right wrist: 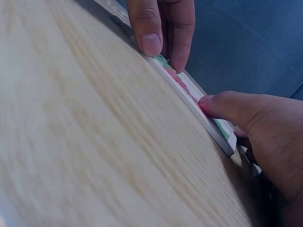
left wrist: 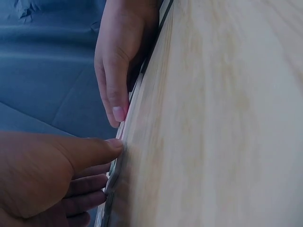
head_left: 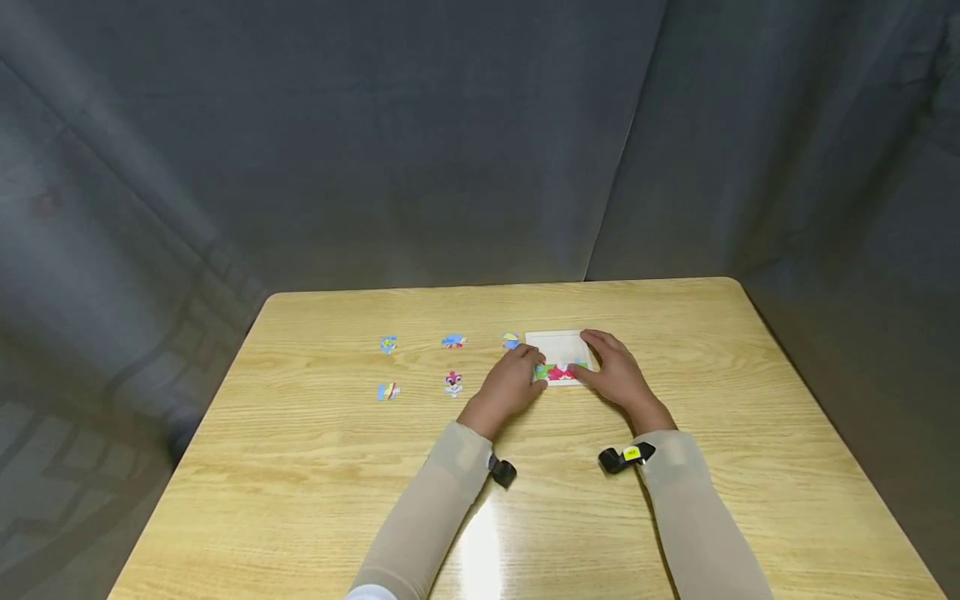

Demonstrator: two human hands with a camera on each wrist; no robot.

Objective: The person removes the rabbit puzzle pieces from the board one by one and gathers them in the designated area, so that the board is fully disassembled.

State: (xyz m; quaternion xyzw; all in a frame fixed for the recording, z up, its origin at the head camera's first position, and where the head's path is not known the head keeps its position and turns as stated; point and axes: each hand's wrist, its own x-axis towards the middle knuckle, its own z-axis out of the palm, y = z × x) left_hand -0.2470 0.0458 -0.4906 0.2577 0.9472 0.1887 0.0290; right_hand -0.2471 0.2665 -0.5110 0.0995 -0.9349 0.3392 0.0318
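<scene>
A white puzzle tray [head_left: 555, 342] lies on the table, with a strip of joined green and pink puzzle pieces [head_left: 558, 373] along its near side. My left hand [head_left: 510, 385] grips the tray's left side; in the right wrist view its thumb is by the near rim and a finger touches the strip's green end. At the right side, my right hand [head_left: 619, 379] holds the tray's edge with bent fingers. Its thumb [right wrist: 222, 104] presses on the pink part of the strip. The fingertips beyond the right rim are partly hidden.
Left of the tray lie several loose pieces: a blue-yellow one [head_left: 387, 343], a blue-red one [head_left: 453, 340], a blue-yellow one [head_left: 511, 340] by the tray, a striped one [head_left: 388, 391] and one with an animal face [head_left: 453, 383]. Grey curtains [head_left: 450, 167] surround the wooden table [head_left: 300, 500].
</scene>
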